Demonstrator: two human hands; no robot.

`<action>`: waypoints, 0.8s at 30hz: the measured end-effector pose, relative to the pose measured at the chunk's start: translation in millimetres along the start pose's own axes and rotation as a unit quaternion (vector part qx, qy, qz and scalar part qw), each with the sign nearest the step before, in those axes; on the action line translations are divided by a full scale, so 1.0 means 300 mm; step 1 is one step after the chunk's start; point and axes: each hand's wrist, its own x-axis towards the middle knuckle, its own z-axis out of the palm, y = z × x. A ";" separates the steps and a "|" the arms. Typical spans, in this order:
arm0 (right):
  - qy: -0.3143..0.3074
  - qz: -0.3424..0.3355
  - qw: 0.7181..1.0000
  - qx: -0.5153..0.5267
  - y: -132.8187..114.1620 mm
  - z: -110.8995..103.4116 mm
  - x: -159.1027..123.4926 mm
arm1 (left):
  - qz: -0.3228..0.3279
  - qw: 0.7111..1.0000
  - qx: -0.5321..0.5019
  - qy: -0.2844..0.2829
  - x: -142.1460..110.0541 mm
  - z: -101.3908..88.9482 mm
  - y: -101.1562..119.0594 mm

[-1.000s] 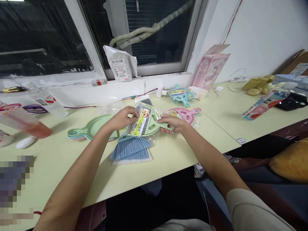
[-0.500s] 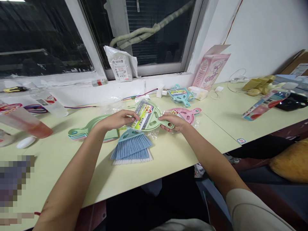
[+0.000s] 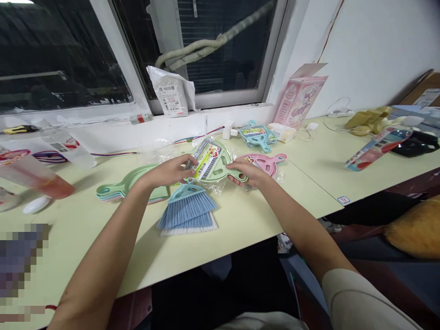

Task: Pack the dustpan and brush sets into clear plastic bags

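A pale worktop [image 3: 240,229] is spread below a window. Just above it, near its middle, a green dustpan set in clear wrap [image 3: 215,162] is gripped by both hands: its left edge by the left hand [image 3: 170,172], its handle by the right hand [image 3: 249,173]. Blue brushes [image 3: 187,211] lie just below.

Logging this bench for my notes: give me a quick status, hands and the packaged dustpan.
Left hand and right hand both gripping green dustpan pack. Pack raised off table, above blue brushes. Pink dustpan beside right hand.
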 end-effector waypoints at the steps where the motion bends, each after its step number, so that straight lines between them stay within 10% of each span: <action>1: 0.000 -0.001 1.000 0.000 0.000 0.000 0.000 | 0.000 1.000 -0.014 0.010 0.001 0.000 0.001; 8: 0.002 -0.002 1.000 -0.002 -0.007 0.006 -0.007 | -0.017 0.985 -0.169 0.030 0.030 -0.003 -0.045; 18: 0.001 0.003 1.000 -0.008 -0.013 0.012 -0.011 | -0.024 0.993 -0.116 -0.003 0.004 -0.026 -0.026; 24: 0.004 0.011 1.000 0.003 -0.008 0.011 -0.007 | -0.042 0.983 -0.165 0.071 0.045 0.009 -0.054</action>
